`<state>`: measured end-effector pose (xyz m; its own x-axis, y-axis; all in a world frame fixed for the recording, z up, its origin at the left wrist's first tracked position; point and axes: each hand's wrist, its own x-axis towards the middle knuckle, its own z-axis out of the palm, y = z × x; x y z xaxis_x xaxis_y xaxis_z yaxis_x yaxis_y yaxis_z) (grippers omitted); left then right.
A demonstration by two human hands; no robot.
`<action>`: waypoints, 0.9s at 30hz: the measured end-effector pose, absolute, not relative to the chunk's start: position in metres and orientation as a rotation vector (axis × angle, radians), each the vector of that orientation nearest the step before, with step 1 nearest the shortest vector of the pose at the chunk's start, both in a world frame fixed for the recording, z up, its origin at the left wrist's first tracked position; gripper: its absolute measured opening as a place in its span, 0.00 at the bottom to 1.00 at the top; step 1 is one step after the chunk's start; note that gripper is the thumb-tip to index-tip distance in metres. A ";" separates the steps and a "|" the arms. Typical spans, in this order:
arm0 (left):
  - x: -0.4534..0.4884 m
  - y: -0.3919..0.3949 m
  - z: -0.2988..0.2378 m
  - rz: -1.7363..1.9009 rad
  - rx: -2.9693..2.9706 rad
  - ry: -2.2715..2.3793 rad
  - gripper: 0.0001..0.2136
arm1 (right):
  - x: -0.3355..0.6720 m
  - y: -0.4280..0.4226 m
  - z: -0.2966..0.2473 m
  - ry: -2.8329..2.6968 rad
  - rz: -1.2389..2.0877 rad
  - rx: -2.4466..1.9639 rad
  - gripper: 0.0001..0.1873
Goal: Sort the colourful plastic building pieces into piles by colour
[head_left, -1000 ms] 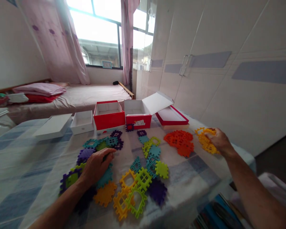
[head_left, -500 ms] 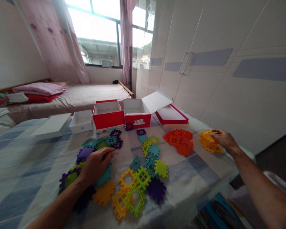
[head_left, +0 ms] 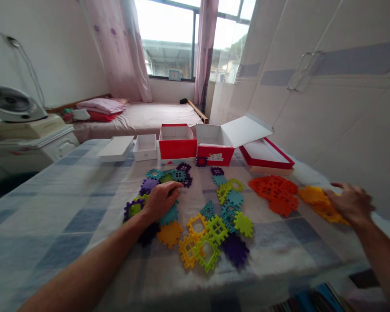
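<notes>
My left hand [head_left: 162, 200] rests palm down over a spread of toothed plastic building tiles, its fingers loosely stretched to the right. Around it lie a purple tile [head_left: 148, 186], a purple-and-green one [head_left: 134, 209] and an orange-yellow one [head_left: 170, 234]. At the far right, my right hand [head_left: 354, 203] is open, fingers apart, its thumb side against a cluster of yellow tiles [head_left: 320, 203]. Just left of that cluster is a heap of orange-red tiles [head_left: 276, 193]. A middle group holds a lime window tile [head_left: 217, 229] and a dark purple tile [head_left: 235, 250].
Along the table's back stand a white lid [head_left: 116, 148], a small white box [head_left: 145, 147], a red box [head_left: 177, 148], a red box with raised flap [head_left: 215, 154] and a shallow red tray [head_left: 266, 156]. A checked cloth [head_left: 68, 208] covers the table.
The view has turned left, shifting everything rightward. My right hand's fingers have spread, and the yellow tiles lie closer to the orange-red heap. My left hand stays over the same tiles.
</notes>
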<state>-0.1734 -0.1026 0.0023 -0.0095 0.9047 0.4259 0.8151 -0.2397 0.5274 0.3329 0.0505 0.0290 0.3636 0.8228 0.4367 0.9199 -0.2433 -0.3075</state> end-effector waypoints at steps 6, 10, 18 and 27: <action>-0.173 -0.101 0.006 1.292 1.964 1.937 0.13 | 0.219 -0.012 0.059 -2.075 0.105 -1.558 0.18; -0.175 -0.101 0.007 1.435 1.856 1.962 0.13 | 0.124 -0.069 0.063 -2.590 0.538 -1.001 0.18; -0.179 -0.098 0.006 1.567 1.785 1.938 0.13 | 0.042 -0.105 0.038 -2.967 0.523 -0.606 0.38; -0.180 -0.095 0.003 1.569 1.831 1.906 0.12 | 0.023 -0.073 0.029 -2.636 0.639 -0.763 0.09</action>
